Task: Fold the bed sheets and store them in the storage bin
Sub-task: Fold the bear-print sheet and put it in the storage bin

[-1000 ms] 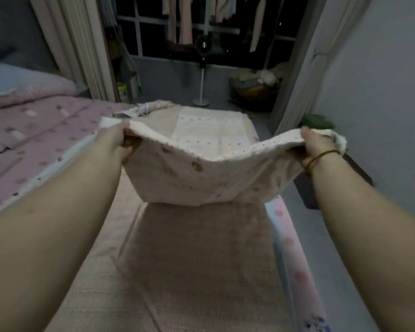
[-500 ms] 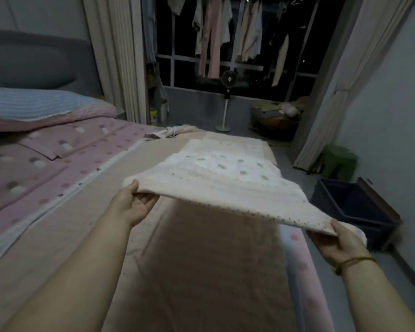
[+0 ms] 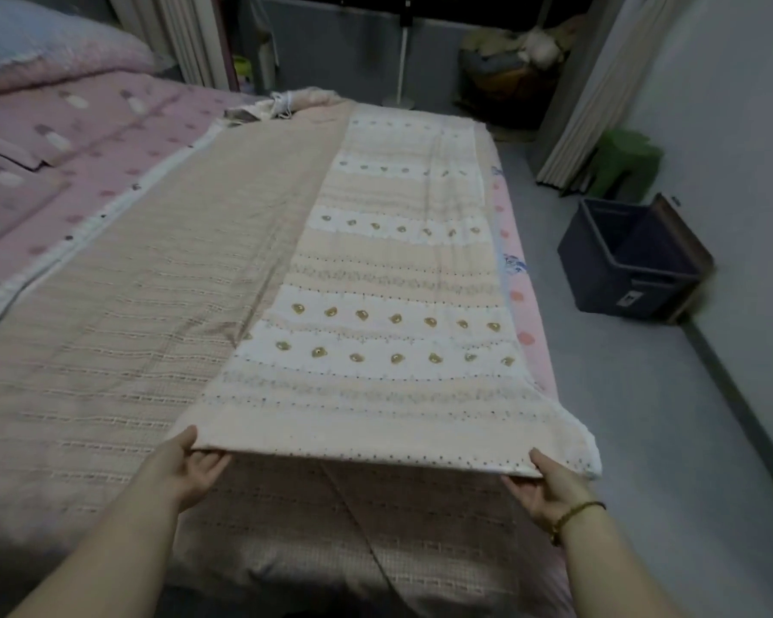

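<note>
Sheet: the patterned sheet (image 3: 389,314) is lying stretched lengthwise along the right side of the bed, over the beige cover (image 3: 130,327), and running away from the person.
Left hand: the left hand (image 3: 188,468) is pinching the sheet's near left corner, thumb on top and fingers curling underneath.
Right hand: the right hand (image 3: 547,488) is pinching the near right corner the same way; a beaded bracelet (image 3: 576,512) is sitting on its wrist.
Sheet to hands: the near edge is spanning between both hands, lifting slightly off the cover.
Storage bin: the dark storage bin (image 3: 621,260) is standing open on the floor right of the bed, well apart from sheet and hands.
Stool: a green stool (image 3: 625,162) is standing beyond the bin.
</note>
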A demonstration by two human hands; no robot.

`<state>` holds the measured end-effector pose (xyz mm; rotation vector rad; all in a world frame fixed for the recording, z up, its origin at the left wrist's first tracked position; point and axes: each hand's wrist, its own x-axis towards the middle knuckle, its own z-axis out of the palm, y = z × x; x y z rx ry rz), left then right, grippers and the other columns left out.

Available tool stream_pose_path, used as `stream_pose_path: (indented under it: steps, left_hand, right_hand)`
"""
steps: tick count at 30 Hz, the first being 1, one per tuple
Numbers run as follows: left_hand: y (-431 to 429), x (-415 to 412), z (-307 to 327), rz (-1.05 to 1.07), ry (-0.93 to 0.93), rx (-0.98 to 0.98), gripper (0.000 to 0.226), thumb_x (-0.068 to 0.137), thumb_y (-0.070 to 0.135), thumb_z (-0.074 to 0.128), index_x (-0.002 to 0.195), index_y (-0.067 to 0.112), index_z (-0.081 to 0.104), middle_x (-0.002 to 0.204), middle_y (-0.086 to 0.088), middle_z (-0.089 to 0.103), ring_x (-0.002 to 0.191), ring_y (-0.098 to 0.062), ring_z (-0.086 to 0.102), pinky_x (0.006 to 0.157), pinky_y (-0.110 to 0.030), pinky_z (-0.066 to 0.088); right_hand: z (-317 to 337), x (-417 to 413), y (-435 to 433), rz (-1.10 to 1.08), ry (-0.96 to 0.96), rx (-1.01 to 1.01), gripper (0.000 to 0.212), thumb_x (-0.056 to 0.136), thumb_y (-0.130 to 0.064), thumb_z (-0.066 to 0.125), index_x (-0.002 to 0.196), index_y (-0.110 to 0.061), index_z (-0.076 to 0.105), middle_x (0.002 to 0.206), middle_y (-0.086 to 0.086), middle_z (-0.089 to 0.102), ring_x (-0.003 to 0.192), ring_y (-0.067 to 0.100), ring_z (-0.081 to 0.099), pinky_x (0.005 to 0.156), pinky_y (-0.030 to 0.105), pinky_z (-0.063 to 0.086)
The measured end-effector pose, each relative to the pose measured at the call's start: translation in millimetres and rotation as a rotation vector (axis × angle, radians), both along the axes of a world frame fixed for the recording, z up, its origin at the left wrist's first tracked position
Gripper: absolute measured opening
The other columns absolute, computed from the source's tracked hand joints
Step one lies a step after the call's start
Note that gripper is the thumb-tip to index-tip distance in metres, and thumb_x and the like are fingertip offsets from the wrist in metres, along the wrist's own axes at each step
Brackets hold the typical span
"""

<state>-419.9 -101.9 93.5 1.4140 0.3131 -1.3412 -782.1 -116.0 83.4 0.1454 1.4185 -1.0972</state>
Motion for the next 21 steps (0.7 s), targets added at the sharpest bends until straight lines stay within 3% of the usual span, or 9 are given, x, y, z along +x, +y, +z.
stream_pose_path:
  steps: [2,7,11,14,16,17,18,19,21]
  left_hand:
    - [14.5,-4.9,-8.0,-0.005,-0.024,0.044,0.043,0.101,0.016,0.032,0.142,0.005,0.030,0.147,-0.011,0.036,0.136,-0.024,0.033,0.113,-0.036,0.024]
    - [23.0,-8.5,-25.7,0.020,-0.072,0.056,0.043,0.100,0.015,0.036,0.142,0.005,0.031,0.145,-0.015,0.038,0.134,-0.027,0.036,0.112,-0.039,0.028]
    - [22.1,-5.6,-38.3,-0.004,-0.103,0.020,0.043,0.100,0.017,0.035,0.142,0.006,0.031,0.145,-0.013,0.039,0.134,-0.027,0.036,0.113,-0.039,0.026]
    - [26.0,-2.4,-60.9,-0.056,-0.145,0.086,0.042,0.100,0.016,0.036,0.141,0.005,0.032,0.143,-0.015,0.040,0.131,-0.028,0.040,0.112,-0.038,0.027]
    - [29.2,1.6,-83.2,-0.127,-0.196,0.187,0.038,0.100,0.012,0.037,0.137,0.004,0.038,0.131,-0.018,0.053,0.108,-0.026,0.058,0.105,-0.030,0.038]
    - [30.2,2.7,-91.1,-0.180,-0.254,0.261,0.035,0.099,0.011,0.039,0.134,0.003,0.041,0.114,-0.021,0.063,0.087,-0.025,0.064,0.092,-0.023,0.047]
    - [31.1,4.4,-97.9,-0.222,-0.337,0.342,0.033,0.098,0.010,0.042,0.129,0.002,0.044,0.099,-0.024,0.066,0.076,-0.027,0.063,0.078,-0.027,0.051]
    - [29.6,7.2,-105.9,-0.265,-0.459,0.416,0.041,0.096,0.009,0.047,0.134,-0.002,0.039,0.101,-0.028,0.062,0.085,-0.032,0.062,0.078,-0.034,0.049]
    - [21.9,11.4,-118.1,-0.437,-0.749,0.500,0.058,0.092,0.007,0.053,0.142,-0.005,0.026,0.135,-0.030,0.043,0.122,-0.039,0.044,0.101,-0.038,0.034]
  right_hand:
    - [-14.0,-0.1,13.6,-0.027,-0.011,0.053,0.038,0.096,-0.008,0.044,0.133,-0.005,0.039,0.137,0.022,0.044,0.127,0.036,0.043,0.035,0.041,0.047]
    - [-40.4,1.5,23.6,-0.062,0.021,0.097,0.046,0.095,-0.006,0.046,0.139,-0.005,0.034,0.139,0.022,0.042,0.127,0.037,0.041,0.022,0.033,0.040]
    - [-54.4,1.9,24.0,-0.066,0.084,0.089,0.048,0.094,-0.006,0.047,0.140,-0.005,0.032,0.139,0.022,0.042,0.113,0.039,0.050,0.025,0.029,0.043]
    - [-66.1,0.7,29.2,-0.014,0.119,0.122,0.051,0.093,-0.001,0.048,0.140,-0.003,0.029,0.139,0.023,0.041,0.125,0.041,0.042,0.029,0.035,0.045]
    - [-85.4,-1.4,30.8,0.076,0.176,0.221,0.048,0.094,-0.001,0.046,0.139,-0.001,0.029,0.138,0.023,0.042,0.124,0.042,0.043,0.046,0.038,0.053]
    - [-94.9,-2.3,32.4,0.127,0.232,0.282,0.045,0.094,-0.001,0.046,0.137,0.001,0.032,0.132,0.024,0.047,0.119,0.042,0.048,0.058,0.036,0.057]
    - [-102.3,-2.3,34.2,0.185,0.341,0.344,0.041,0.093,-0.002,0.049,0.132,0.005,0.037,0.121,0.024,0.053,0.109,0.041,0.054,0.067,0.036,0.058]
    - [-110.2,-4.0,35.7,0.254,0.520,0.400,0.041,0.090,-0.004,0.054,0.127,0.009,0.042,0.116,0.026,0.056,0.103,0.041,0.056,0.076,0.040,0.057]
    - [-126.8,-10.7,34.7,0.365,0.857,0.466,0.050,0.083,-0.010,0.063,0.126,0.008,0.044,0.125,0.028,0.051,0.112,0.041,0.050,0.096,0.045,0.044]
